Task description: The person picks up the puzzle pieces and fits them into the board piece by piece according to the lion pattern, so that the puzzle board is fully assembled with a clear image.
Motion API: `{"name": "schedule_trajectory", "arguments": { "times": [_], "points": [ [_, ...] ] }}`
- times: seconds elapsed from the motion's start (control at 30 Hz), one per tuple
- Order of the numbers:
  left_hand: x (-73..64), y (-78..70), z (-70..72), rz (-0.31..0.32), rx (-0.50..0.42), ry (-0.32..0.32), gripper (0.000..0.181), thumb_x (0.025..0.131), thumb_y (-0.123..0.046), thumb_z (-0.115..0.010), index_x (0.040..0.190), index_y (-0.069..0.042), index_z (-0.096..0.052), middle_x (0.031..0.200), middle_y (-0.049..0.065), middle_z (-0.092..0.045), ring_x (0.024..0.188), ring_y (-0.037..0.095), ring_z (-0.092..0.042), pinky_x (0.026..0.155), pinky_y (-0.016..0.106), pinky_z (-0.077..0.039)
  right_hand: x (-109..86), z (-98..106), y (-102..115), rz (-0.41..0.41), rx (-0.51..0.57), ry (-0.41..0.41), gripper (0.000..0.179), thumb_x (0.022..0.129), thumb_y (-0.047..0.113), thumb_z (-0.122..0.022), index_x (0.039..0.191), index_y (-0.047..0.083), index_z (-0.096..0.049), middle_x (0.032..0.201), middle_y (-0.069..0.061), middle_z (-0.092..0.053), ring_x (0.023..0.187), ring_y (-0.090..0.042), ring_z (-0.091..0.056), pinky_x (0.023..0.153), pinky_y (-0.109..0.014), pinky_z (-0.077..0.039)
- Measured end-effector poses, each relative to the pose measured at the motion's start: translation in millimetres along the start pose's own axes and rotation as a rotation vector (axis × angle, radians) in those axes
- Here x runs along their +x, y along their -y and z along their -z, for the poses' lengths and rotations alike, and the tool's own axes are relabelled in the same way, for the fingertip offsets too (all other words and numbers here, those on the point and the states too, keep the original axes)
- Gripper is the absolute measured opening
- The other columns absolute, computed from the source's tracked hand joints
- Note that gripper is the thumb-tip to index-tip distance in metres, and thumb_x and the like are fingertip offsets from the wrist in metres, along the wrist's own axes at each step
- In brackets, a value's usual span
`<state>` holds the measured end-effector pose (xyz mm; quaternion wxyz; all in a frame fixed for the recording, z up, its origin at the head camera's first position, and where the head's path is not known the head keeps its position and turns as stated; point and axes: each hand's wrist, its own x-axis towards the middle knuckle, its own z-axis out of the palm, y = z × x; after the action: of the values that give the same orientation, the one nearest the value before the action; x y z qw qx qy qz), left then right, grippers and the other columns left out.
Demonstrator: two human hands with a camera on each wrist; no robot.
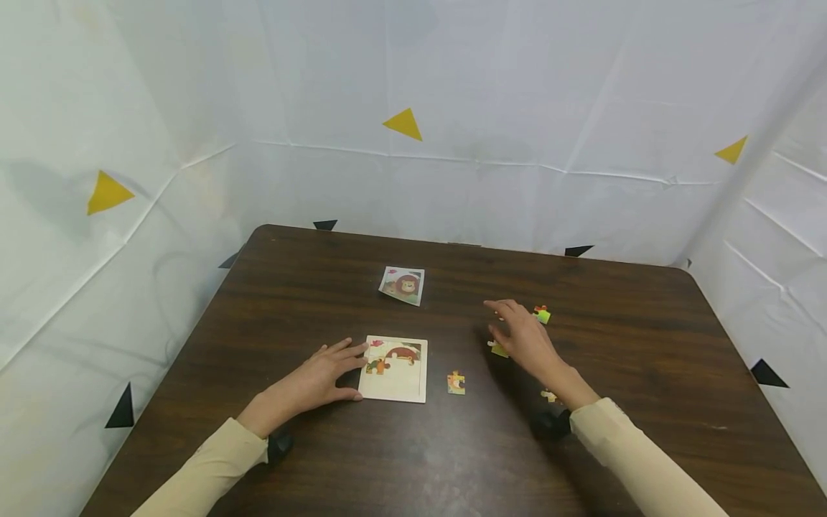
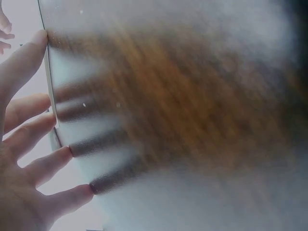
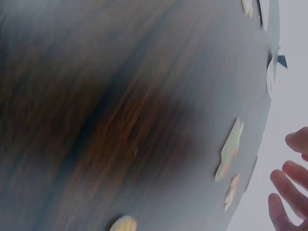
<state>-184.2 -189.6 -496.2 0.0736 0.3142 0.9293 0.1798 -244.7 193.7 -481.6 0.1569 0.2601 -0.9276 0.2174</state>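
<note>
My left hand [image 1: 326,377] lies at the left edge of a square puzzle board [image 1: 393,394], fingers spread, the fingertips and thumb right at its rim. Several pieces sit in the board's upper part, forming part of a picture; bare base shows below. In the left wrist view the fingers [image 2: 36,134] meet the board's thin edge. The right hand [image 1: 526,341] is above the table with its fingers loosely bent and apart, holding nothing in the right wrist view. A green puzzle piece [image 1: 498,350] lies under its thumb side, and another piece [image 1: 541,314] just beyond it.
A loose piece [image 1: 456,383] lies right of the board, and one more [image 1: 548,396] beside the right wrist. Behind the board is a picture card [image 1: 402,285] of a lion with one corner lifted. White sheeting [image 1: 478,194] surrounds the dark wooden table [image 1: 310,287].
</note>
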Motion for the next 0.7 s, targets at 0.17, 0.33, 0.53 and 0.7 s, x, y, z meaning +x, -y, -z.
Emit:
{"name": "schedule_trajectory", "arguments": {
  "times": [0.17, 0.33, 0.53, 0.7],
  "points": [
    [-0.5, 0.5, 0.1, -0.001, -0.004, -0.003, 0.064, 0.082, -0.039, -0.075, 0.133, -0.006, -0.057, 0.151, 0.011, -0.039, 0.138, 0.041, -0.031, 0.101, 0.069, -0.029, -1.6, 1.7, -12.7, -0.087, -0.036, 0.001, 0.048, 0.083, 0.006, -0.075, 0.127, 0.002, -0.059, 0.115, -0.017, -0.062, 0.097, -0.033, -0.061, 0.082, -0.052, -0.05],
    [-0.5, 1.3, -1.8, -0.01, 0.004, -0.007, 0.063, 0.082, -0.039, -0.074, 0.133, -0.006, -0.057, 0.15, 0.012, -0.04, 0.138, 0.041, -0.032, 0.1, 0.069, -0.03, -0.3, 0.3, -20.0, -0.188, -0.078, 0.026, 0.049, 0.084, 0.013, -0.075, 0.128, 0.0, -0.058, 0.12, -0.021, -0.061, 0.097, -0.037, -0.059, 0.073, -0.052, -0.049],
    [-1.6, 0.3, -1.9, 0.005, -0.003, 0.001, 0.063, 0.082, -0.039, -0.074, 0.134, -0.006, -0.057, 0.151, 0.011, -0.039, 0.139, 0.04, -0.031, 0.101, 0.068, -0.029, 3.3, -3.4, -22.7, -0.269, -0.092, 0.063, 0.052, 0.085, 0.017, -0.075, 0.13, -0.002, -0.056, 0.122, -0.024, -0.059, 0.105, -0.041, -0.058, 0.084, -0.058, -0.047],
    [-1.4, 0.5, -1.5, 0.012, 0.0, 0.007, 0.064, 0.083, -0.04, -0.074, 0.134, -0.007, -0.056, 0.151, 0.01, -0.039, 0.139, 0.04, -0.03, 0.102, 0.068, -0.028, 6.7, -8.0, -24.1, -0.321, -0.11, 0.077, 0.052, 0.086, 0.021, -0.074, 0.129, -0.002, -0.055, 0.119, -0.026, -0.06, 0.104, -0.043, -0.057, 0.08, -0.058, -0.048]
  ]
}}
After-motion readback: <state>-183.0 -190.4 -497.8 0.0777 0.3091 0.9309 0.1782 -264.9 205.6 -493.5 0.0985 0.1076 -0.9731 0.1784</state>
